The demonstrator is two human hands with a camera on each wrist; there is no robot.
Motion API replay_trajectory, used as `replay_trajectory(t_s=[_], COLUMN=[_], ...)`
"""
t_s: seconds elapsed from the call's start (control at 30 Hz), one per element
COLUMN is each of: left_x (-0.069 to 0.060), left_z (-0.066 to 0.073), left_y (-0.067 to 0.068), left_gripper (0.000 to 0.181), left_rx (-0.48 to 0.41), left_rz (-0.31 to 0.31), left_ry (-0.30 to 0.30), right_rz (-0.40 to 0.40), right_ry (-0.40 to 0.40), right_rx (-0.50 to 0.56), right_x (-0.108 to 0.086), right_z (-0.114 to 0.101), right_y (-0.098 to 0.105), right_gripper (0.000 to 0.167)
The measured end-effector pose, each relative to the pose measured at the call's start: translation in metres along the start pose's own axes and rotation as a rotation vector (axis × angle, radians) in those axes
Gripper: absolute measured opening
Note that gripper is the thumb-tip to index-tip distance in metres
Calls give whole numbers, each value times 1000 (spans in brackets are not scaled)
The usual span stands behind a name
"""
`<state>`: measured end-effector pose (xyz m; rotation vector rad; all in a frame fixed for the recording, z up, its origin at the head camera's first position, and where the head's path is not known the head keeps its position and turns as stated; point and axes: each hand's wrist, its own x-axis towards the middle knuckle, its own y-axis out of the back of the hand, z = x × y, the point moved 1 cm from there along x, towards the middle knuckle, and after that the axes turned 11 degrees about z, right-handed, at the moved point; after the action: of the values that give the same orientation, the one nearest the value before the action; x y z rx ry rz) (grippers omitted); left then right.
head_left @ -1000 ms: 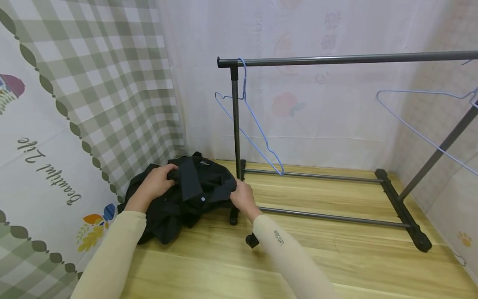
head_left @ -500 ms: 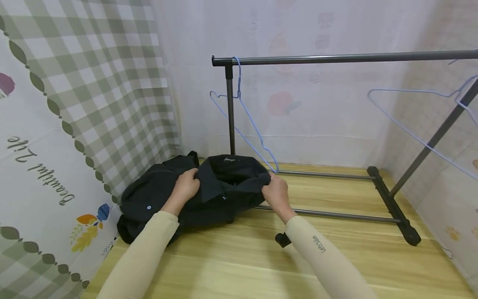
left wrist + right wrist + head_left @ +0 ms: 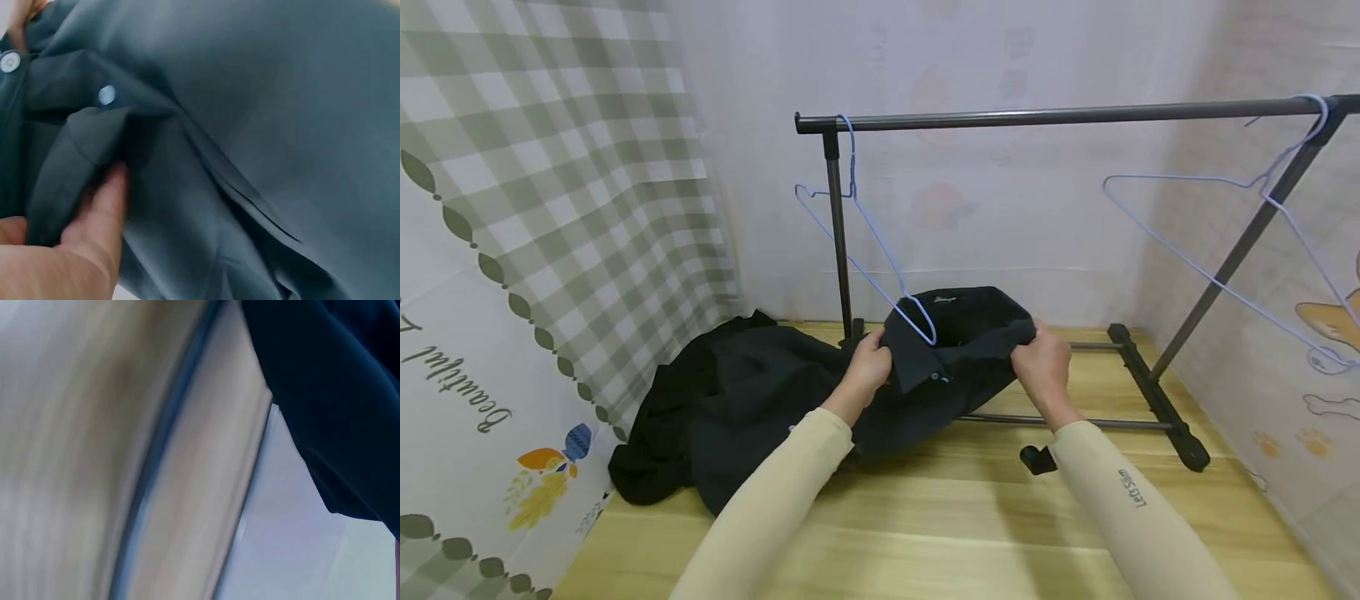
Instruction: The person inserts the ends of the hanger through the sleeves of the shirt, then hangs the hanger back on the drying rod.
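A black button-up shirt (image 3: pixel 752 375) is stretched between both hands, its collar end lifted and the rest trailing left onto the floor. My left hand (image 3: pixel 867 367) grips the fabric beside the collar flap. In the left wrist view the fingers (image 3: pixel 103 215) curl round a fold of the cloth, below two pale buttons. On the other side, my right hand (image 3: pixel 1045 367) holds the collar's right edge; in the right wrist view only dark cloth (image 3: pixel 337 412) shows, not the hand. A blue wire hanger (image 3: pixel 887 258) hangs just in front of the collar.
A dark metal clothes rack (image 3: pixel 1037 115) stands on the wood-pattern floor (image 3: pixel 925 533). A second blue hanger (image 3: pixel 1187 267) hangs at its right end. A checked cloth (image 3: pixel 587 167) covers the left side, and a pale printed curtain (image 3: pixel 1000 208) hangs behind.
Both hands have moved right, drawing the collar end of the shirt with them past the rack's left post. The shirt has stretched out, and the head view has turned slightly right.
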<state>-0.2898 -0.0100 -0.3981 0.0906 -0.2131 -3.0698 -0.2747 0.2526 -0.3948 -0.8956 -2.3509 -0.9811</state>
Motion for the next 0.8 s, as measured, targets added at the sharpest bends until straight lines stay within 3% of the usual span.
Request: replay_trajectory(t_s=[0.27,0.43,0.53,0.67,0.73,0.8], left_x=[-4,-12,-18,-25,-27,-27], left_z=[21,42,55,68,66,61], left_y=[-70,-101,-112,-119,-119,-112], left_gripper=[45,33,26,21,22,26], left_rx=[-46,-159,-219,-250,-240,-197], left_rz=[-100,-208,-293,-419,-460,-450], left_ry=[-6,-70,-104,-104,-94,-94], right_rz=[177,319,422,530,530,479], right_ry=[-14,35,43,51,65,69], right_rx=[-64,-79,-81,-42,-37,-54], right_x=[51,80,95,108,107,100], right_z=[10,-2,-13,-22,-25,-25], right_y=[65,102,119,132,132,129], right_gripper=[20,22,25,28,28,28])
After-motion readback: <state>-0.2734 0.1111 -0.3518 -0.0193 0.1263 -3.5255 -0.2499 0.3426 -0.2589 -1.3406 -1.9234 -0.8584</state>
